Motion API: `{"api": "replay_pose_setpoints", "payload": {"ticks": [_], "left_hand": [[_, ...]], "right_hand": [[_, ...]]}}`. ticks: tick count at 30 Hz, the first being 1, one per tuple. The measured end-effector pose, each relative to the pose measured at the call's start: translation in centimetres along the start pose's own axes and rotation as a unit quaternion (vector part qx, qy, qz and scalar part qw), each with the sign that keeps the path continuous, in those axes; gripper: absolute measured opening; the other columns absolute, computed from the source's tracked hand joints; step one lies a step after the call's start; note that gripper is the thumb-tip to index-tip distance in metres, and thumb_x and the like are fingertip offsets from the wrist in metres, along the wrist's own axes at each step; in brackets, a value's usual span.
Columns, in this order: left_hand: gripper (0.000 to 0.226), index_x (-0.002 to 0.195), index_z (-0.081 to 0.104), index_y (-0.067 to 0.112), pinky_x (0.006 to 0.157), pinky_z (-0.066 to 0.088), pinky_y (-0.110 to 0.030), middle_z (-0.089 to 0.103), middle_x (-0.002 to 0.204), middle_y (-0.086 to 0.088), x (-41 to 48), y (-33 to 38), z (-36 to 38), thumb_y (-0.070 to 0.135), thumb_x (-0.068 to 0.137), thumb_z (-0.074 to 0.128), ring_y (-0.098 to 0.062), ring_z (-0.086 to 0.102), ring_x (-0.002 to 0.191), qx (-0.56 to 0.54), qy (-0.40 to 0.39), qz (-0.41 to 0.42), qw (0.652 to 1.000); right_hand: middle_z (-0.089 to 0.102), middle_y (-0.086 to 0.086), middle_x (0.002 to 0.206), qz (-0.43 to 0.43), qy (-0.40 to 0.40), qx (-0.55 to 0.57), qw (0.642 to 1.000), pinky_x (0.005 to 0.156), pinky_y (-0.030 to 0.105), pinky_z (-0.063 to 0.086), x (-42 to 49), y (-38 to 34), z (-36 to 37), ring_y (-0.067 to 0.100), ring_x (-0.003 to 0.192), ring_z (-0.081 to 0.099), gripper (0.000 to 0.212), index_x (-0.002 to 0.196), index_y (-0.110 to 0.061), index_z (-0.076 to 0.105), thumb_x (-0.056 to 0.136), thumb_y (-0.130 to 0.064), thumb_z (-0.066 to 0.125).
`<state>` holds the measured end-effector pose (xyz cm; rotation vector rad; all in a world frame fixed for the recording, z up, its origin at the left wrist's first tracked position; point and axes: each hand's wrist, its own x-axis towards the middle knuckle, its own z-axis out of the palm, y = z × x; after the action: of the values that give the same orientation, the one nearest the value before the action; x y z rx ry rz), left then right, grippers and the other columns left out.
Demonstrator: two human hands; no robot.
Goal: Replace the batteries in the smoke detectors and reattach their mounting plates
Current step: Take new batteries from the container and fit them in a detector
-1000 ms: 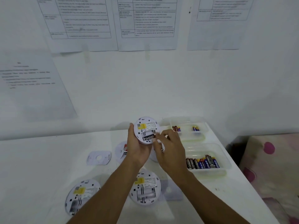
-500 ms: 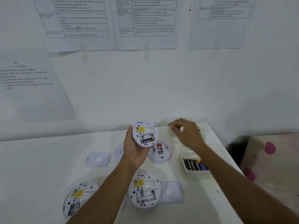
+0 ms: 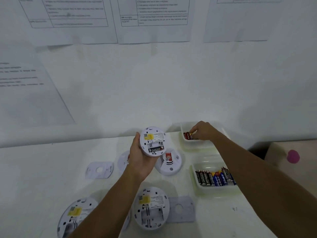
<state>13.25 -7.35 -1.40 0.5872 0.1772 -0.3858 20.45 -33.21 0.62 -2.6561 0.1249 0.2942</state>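
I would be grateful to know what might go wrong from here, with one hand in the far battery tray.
1. The right hand appears to pinch one of the red batteries in the far tray, yet the held smoke detector carries a black battery: types may get mixed.
2. The left hand holds that detector tilted with its compartment uncovered, so the battery might slip out.

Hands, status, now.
Left hand: grips the raised smoke detector, battery bay facing up.
Right hand: pinches a battery in the far tray.
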Motion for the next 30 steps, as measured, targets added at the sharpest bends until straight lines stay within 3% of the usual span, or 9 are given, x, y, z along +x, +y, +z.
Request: {"api": "replay_pose_setpoints", "payload": {"ticks": [5, 8, 10, 13, 16, 19, 22, 27, 30], "left_hand": [[0.057, 0.135, 0.054, 0.01, 0.107, 0.039, -0.049, 0.061, 0.13, -0.02, 0.4, -0.3, -0.3, 0.05, 0.1, 0.035, -0.035, 0.054, 0.126, -0.009, 0.001, -0.005, 1.0], [0.057, 0.134, 0.056, 0.009, 0.098, 0.045, -0.049, 0.062, 0.129, -0.021, 0.5, -0.4, 0.0, 0.05, 0.1, 0.035, -0.035, 0.054, 0.124, -0.011, -0.003, -0.004, 1.0], [0.055, 0.132, 0.057, 0.01, 0.094, 0.047, -0.049, 0.063, 0.129, -0.02, 0.4, -0.3, 0.2, 0.049, 0.1, 0.036, -0.035, 0.056, 0.123, -0.016, -0.004, -0.003, 1.0], [0.056, 0.135, 0.055, 0.01, 0.106, 0.04, -0.05, 0.06, 0.132, -0.021, 0.4, -0.2, 0.1, 0.049, 0.1, 0.037, -0.036, 0.053, 0.126, -0.023, -0.004, 0.001, 1.0], [0.054, 0.133, 0.057, 0.011, 0.112, 0.034, -0.052, 0.06, 0.132, -0.02, 0.2, -0.3, 0.3, 0.049, 0.1, 0.038, -0.036, 0.051, 0.128, -0.026, -0.005, 0.006, 1.0], [0.055, 0.126, 0.061, 0.008, 0.113, 0.033, -0.051, 0.062, 0.128, -0.021, -0.5, -0.4, 0.5, 0.05, 0.1, 0.037, -0.036, 0.054, 0.123, -0.025, -0.016, 0.008, 1.0], [0.058, 0.126, 0.061, 0.006, 0.111, 0.035, -0.049, 0.063, 0.124, -0.021, -1.5, -0.3, 0.5, 0.051, 0.1, 0.033, -0.033, 0.057, 0.114, 0.003, -0.024, 0.011, 1.0], [0.058, 0.122, 0.063, 0.008, 0.109, 0.037, -0.047, 0.064, 0.126, -0.02, -3.1, 0.2, 0.3, 0.052, 0.099, 0.032, -0.034, 0.055, 0.121, 0.043, -0.017, 0.018, 0.999], [0.058, 0.122, 0.063, 0.008, 0.102, 0.043, -0.044, 0.067, 0.12, -0.019, -4.0, 0.2, 0.1, 0.051, 0.1, 0.031, -0.032, 0.06, 0.112, 0.061, -0.023, 0.027, 0.998]], "right_hand": [[0.066, 0.005, 0.095, 0.034, 0.009, 0.073, 0.997, 0.072, 0.024, 0.045, 0.4, 0.5, 0.1, 0.019, 0.086, 0.06, 0.02, 0.092, -0.018, 0.074, 0.074, -0.013, 0.08], [0.072, 0.013, 0.091, 0.032, 0.013, 0.14, 0.989, 0.063, 0.026, 0.054, 0.1, 0.7, -0.5, 0.021, 0.075, 0.067, 0.021, 0.084, -0.014, 0.069, 0.07, -0.003, 0.079], [0.074, 0.013, 0.088, 0.001, 0.041, 0.168, 0.985, 0.052, 0.022, 0.046, -0.7, 0.2, -1.3, 0.017, 0.067, 0.064, 0.022, 0.089, -0.013, 0.067, 0.073, -0.002, 0.077], [0.07, 0.005, 0.086, -0.062, 0.109, 0.233, 0.964, 0.059, 0.023, 0.044, -3.1, -2.0, -2.3, 0.015, 0.066, 0.06, 0.021, 0.095, -0.015, 0.068, 0.078, -0.006, 0.076], [0.07, 0.011, 0.086, -0.139, 0.089, 0.37, 0.914, 0.054, 0.029, 0.045, -7.2, -5.5, -1.9, 0.02, 0.063, 0.065, 0.014, 0.092, -0.007, 0.068, 0.081, 0.002, 0.07], [0.069, 0.019, 0.092, -0.178, 0.051, 0.431, 0.883, 0.063, 0.028, 0.055, -11.0, -8.4, 0.1, 0.025, 0.071, 0.07, 0.013, 0.094, 0.0, 0.066, 0.082, 0.006, 0.069], [0.07, 0.018, 0.093, -0.182, 0.035, 0.44, 0.879, 0.072, 0.033, 0.059, -12.9, -10.0, 2.5, 0.026, 0.075, 0.072, 0.013, 0.094, -0.002, 0.069, 0.083, 0.006, 0.069], [0.076, 0.008, 0.09, -0.159, 0.045, 0.436, 0.884, 0.076, 0.038, 0.06, -14.4, -11.1, 4.8, 0.023, 0.081, 0.074, 0.014, 0.098, -0.009, 0.076, 0.09, -0.007, 0.064], [0.075, 0.004, 0.096, -0.173, 0.052, 0.423, 0.888, 0.07, 0.025, 0.057, -15.3, -11.6, 5.5, 0.018, 0.08, 0.072, 0.014, 0.1, -0.01, 0.075, 0.089, -0.006, 0.066]]}}
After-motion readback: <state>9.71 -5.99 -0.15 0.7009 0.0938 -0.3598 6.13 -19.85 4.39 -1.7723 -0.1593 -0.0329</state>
